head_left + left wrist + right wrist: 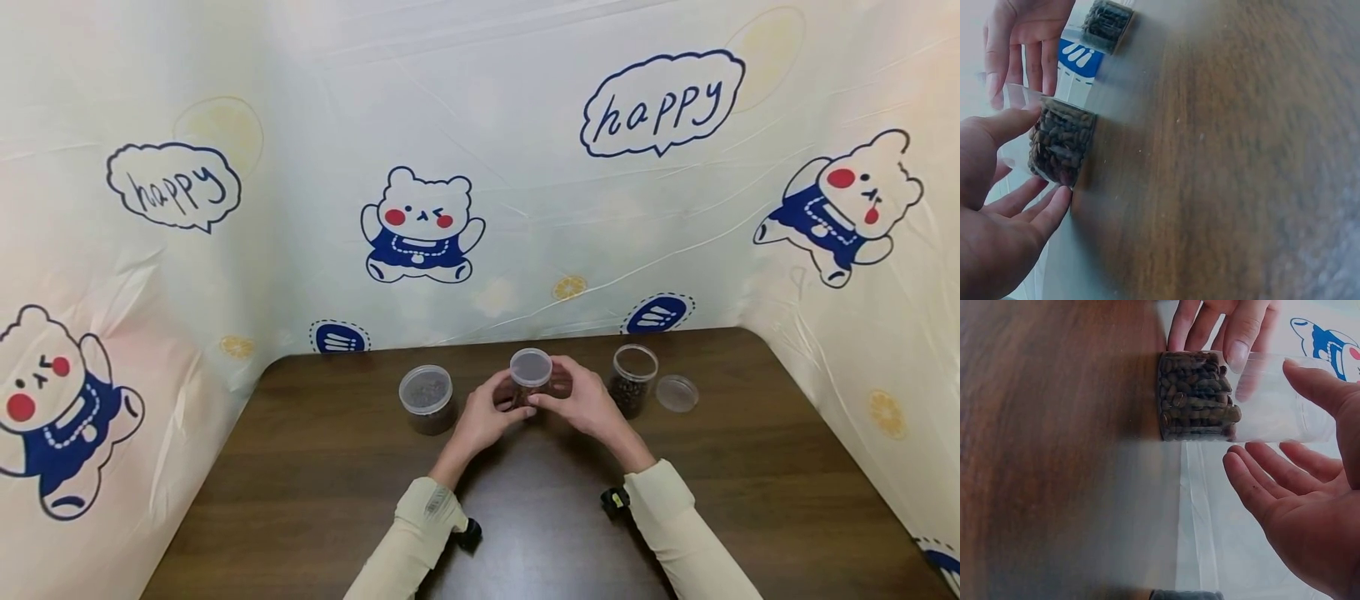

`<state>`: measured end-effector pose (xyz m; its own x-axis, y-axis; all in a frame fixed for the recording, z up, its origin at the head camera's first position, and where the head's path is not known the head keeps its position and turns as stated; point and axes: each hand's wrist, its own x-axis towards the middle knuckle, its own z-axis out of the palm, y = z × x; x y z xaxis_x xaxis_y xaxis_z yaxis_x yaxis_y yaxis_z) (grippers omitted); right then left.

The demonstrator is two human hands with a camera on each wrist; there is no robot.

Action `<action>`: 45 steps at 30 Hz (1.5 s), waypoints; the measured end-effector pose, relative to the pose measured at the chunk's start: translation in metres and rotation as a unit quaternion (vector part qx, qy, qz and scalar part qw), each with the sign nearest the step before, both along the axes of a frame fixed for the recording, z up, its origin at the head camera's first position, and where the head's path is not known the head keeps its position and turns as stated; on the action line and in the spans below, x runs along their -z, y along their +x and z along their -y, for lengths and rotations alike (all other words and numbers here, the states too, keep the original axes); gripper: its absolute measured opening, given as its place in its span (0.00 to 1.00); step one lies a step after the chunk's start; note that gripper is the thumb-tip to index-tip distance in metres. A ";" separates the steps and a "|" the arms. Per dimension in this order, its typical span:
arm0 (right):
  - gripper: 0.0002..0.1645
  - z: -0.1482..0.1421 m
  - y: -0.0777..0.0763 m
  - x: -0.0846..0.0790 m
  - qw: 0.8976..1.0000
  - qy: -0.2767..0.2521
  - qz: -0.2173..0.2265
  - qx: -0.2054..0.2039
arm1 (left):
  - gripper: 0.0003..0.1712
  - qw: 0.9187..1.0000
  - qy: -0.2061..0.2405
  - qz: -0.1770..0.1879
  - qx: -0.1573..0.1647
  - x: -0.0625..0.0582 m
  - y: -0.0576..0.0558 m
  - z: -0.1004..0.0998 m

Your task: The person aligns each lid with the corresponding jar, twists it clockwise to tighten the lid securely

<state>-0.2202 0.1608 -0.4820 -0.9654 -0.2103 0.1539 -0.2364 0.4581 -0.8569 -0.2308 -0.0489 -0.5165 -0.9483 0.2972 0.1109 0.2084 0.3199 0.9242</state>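
Upright between both hands in the head view stands a clear plastic jar [531, 378] with a translucent top. In the right wrist view its lower half holds brown beans [1197, 400] that look like coffee beans. My left hand [483, 415] curves round the left of the jar, thumb across its front and fingers near the base. On the other side my right hand [587, 400] holds it higher, thumb over the wall and fingertips at its side. In the left wrist view both hands meet around the jar [1063, 137].
A wider lidded jar [427, 398] with dark contents stands left of my hands. To the right is an uncovered jar [632, 383] of dark beans, with a clear round lid [677, 393] beside it. A printed curtain [487, 100] rises behind the wooden table [300, 483].
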 end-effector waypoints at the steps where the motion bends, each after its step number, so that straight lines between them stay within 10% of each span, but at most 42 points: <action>1: 0.40 0.000 0.000 0.000 1.000 0.003 -0.001 0.002 | 0.41 1.000 0.000 0.003 0.000 0.000 0.000 0.000; 14: 0.45 -0.006 0.010 -0.017 0.999 -0.001 -0.032 0.012 | 0.56 0.998 0.004 -0.033 -0.055 -0.018 0.008 0.002; 31: 0.34 -0.022 0.038 -0.062 0.986 -0.007 -0.165 0.033 | 0.56 0.968 -0.093 -0.220 -0.081 -0.074 0.024 -0.021; 45: 0.29 -0.062 0.046 -0.076 0.960 -0.034 -0.253 0.112 | 0.54 0.940 -0.137 -0.313 0.012 -0.104 0.028 -0.057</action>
